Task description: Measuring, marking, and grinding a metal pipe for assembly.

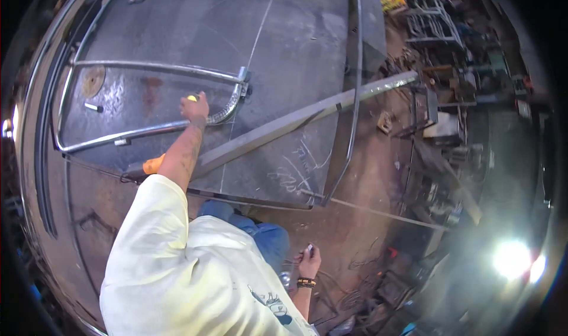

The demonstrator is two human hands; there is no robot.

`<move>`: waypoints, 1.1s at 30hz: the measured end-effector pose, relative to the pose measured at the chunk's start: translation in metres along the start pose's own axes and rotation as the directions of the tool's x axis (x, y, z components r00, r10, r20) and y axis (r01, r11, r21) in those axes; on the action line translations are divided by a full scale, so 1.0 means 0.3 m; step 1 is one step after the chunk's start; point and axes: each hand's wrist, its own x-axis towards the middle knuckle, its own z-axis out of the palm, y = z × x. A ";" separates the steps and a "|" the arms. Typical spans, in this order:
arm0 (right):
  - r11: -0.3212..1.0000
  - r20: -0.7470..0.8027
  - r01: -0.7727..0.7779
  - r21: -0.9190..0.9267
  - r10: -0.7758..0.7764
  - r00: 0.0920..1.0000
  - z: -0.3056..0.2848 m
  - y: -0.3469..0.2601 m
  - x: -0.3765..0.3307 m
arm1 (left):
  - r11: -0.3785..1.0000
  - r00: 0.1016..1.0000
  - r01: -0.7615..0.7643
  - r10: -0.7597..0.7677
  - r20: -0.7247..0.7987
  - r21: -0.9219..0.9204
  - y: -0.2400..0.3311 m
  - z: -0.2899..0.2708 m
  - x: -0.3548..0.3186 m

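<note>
Across the steel worktable [284, 46], the left hand [195, 108] pinching yellow chalk [191, 98] should trace the bent tube frame [228, 114] steadily, while the right hand [309, 259] grips a small object.

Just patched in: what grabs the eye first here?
The left hand reaches out over the steel table, holding a small yellow piece against a curved metal tube frame. A long steel bar runs diagonally across the table; the right hand hangs low holding a small object.

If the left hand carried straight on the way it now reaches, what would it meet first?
Probably the curved corner of the metal tube frame, just beyond the left hand that grips a small yellow object; depth is hard to judge.
</note>
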 end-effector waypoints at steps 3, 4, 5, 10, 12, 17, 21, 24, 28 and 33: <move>0.996 0.148 -0.044 -0.073 0.055 0.987 0.060 -0.178 0.137 | 0.996 0.963 0.079 -0.086 -0.257 -0.036 -0.026 0.042 0.224; 0.984 0.228 -0.020 -0.175 0.061 0.972 0.069 -0.215 0.204 | 0.993 0.937 0.115 -0.121 -0.329 -0.038 -0.041 0.066 0.279; 0.963 0.281 0.027 -0.268 0.051 0.958 0.055 -0.231 0.268 | 0.988 0.913 0.148 -0.150 -0.380 -0.034 -0.029 0.085 0.300; 0.777 0.487 0.343 -0.527 -0.055 0.872 0.155 -0.424 0.640 | 0.980 0.821 0.173 -0.090 -0.563 0.095 -0.065 0.139 0.464; 0.711 0.551 0.458 -0.533 -0.118 0.826 0.228 -0.485 0.822 | 0.972 0.800 0.196 -0.083 -0.595 0.127 -0.104 0.163 0.502; 0.428 0.774 0.796 -0.427 -0.282 0.567 0.653 -0.788 1.224 | 0.945 0.722 0.157 0.089 -0.686 0.288 -0.159 0.202 0.555; 0.455 0.806 0.874 -0.171 -0.445 0.390 1.068 -0.911 1.492 | 0.912 0.686 0.205 0.125 -0.717 0.356 -0.192 0.220 0.574; 0.533 0.757 0.846 -0.004 -0.551 0.351 1.339 -0.990 1.601 | 0.899 0.687 0.219 0.133 -0.714 0.379 -0.189 0.222 0.573; 0.622 0.701 0.776 0.099 -0.597 0.389 1.564 -1.052 1.686 | 0.882 0.700 0.268 0.098 -0.707 0.387 -0.174 0.240 0.577; 0.417 0.532 0.884 0.211 -0.808 0.254 1.643 -1.034 1.719 | 0.840 0.676 0.299 0.148 -0.722 0.452 -0.232 0.219 0.587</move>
